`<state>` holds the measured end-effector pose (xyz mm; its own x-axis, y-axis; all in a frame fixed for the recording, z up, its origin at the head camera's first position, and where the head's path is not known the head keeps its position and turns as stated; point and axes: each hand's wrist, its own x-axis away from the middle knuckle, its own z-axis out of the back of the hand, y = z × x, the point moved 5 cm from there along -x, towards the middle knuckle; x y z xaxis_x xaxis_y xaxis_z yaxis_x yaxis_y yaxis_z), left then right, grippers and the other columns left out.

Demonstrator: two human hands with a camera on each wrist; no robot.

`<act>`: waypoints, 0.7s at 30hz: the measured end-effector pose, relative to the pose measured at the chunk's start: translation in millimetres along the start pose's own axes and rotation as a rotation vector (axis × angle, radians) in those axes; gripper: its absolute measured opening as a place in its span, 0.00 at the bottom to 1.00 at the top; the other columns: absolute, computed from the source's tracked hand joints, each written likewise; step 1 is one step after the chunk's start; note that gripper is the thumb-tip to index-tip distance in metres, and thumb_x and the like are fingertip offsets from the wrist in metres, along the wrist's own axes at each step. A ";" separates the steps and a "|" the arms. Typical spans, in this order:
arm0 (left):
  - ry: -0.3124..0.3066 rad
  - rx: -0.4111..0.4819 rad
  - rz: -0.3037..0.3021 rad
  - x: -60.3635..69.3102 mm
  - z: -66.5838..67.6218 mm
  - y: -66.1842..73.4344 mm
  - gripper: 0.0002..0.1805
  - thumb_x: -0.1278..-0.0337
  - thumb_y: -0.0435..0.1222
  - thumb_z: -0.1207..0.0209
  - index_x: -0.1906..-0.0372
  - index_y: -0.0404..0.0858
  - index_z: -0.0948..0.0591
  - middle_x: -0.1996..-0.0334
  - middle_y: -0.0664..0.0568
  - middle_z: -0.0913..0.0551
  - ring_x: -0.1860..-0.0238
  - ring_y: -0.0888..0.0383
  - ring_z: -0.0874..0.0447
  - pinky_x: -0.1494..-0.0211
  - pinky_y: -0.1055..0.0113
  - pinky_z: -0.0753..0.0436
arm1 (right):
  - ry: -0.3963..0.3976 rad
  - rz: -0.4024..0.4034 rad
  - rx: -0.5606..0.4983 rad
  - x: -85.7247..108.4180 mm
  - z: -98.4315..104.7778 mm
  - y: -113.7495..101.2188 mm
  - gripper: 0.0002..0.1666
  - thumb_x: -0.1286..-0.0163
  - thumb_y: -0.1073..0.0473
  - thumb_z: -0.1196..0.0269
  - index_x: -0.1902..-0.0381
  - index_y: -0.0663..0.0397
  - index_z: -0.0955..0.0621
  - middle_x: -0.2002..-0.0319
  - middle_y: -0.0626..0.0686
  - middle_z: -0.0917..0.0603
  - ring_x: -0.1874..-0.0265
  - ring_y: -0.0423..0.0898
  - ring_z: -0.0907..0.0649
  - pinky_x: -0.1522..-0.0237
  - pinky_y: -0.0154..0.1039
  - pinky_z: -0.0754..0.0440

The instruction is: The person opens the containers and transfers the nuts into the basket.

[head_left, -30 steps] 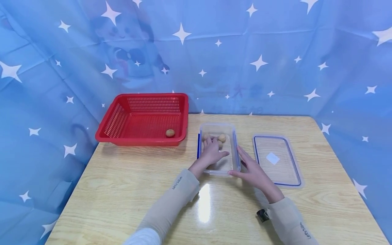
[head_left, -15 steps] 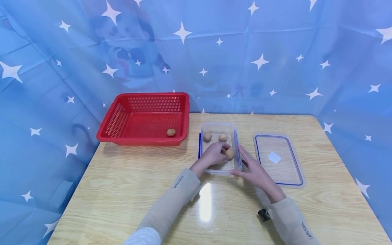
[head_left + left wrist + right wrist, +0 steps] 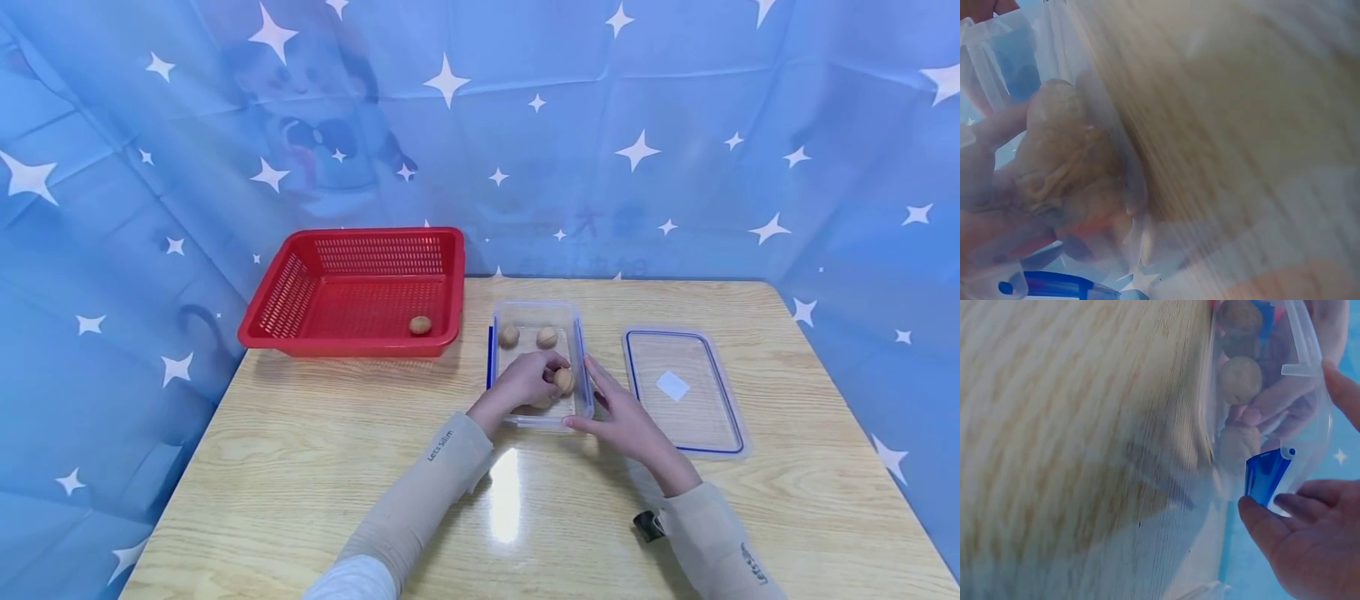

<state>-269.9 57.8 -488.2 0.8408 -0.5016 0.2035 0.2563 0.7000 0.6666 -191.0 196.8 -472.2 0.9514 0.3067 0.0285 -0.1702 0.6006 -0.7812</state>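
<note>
And the right hand, spread against the clear box, likely steadies it while the left hand seems, through blurry plastic, to pinch a walnut.

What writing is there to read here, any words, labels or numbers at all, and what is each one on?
"Lets Slim": left sleeve, small print, last letters uncertain.
"Lets": right sleeve, the rest too blurred.
Possibly "大": curtain, very faint; the marks near it are unreadable.
No readable writing on the clear box, the lid or the red basket. No readable numbers anywhere.
</note>
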 end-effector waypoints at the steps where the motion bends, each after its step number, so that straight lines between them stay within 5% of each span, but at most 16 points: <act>1: -0.002 -0.002 0.001 -0.3 -0.5 -0.3 0.24 0.41 0.35 0.34 0.38 0.46 0.21 0.46 0.54 0.15 0.45 0.58 0.18 0.41 0.67 0.21 | -0.001 0.000 -0.001 -0.2 -0.1 -0.1 0.62 0.37 0.48 0.29 0.20 0.60 0.55 0.21 0.67 0.55 0.25 0.69 0.43 0.30 0.59 0.34; 21: 0.009 -0.065 -0.017 -2.5 -2.0 -0.1 0.20 0.38 0.38 0.34 0.41 0.45 0.20 0.51 0.56 0.15 0.50 0.62 0.19 0.44 0.71 0.22 | -0.006 -0.005 -0.005 0.3 -0.1 -0.1 0.62 0.37 0.48 0.29 0.20 0.60 0.55 0.21 0.68 0.55 0.25 0.69 0.44 0.29 0.59 0.34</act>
<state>-271.1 60.0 -490.2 0.8402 -0.5096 0.1856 0.3009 0.7227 0.6223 -190.7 196.8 -472.2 0.9505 0.3087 0.0361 -0.1646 0.5985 -0.7840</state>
